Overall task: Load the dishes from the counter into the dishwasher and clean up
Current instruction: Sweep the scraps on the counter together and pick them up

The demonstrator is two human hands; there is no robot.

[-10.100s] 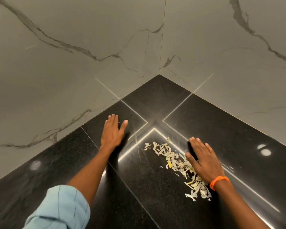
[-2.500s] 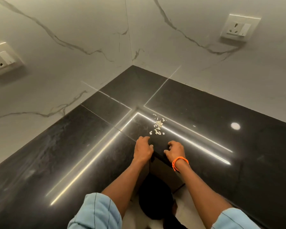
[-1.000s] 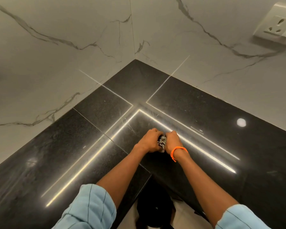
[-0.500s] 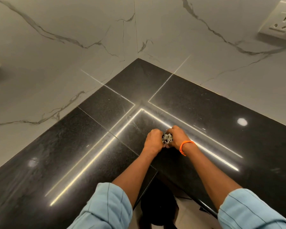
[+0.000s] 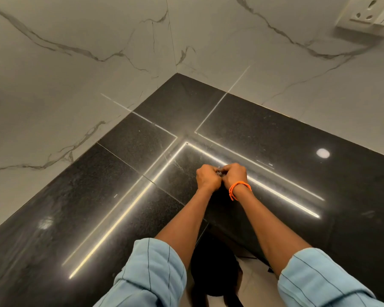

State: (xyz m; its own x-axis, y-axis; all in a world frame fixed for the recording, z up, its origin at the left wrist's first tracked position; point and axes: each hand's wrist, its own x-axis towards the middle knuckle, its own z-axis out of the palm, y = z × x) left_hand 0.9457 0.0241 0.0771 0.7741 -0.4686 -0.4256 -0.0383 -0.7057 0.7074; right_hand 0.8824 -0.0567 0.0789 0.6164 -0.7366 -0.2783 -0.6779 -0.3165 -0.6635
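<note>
Scraps (image 5: 220,173) between left hand (image 5: 208,177), right hand (image 5: 235,174)

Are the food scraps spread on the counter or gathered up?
Gathered: left hand and right hand clench scraps together above the counter.

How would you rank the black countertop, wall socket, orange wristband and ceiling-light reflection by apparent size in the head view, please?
1. black countertop
2. wall socket
3. orange wristband
4. ceiling-light reflection
The last two look close; the wristband's nearness makes that order unsure.
</note>
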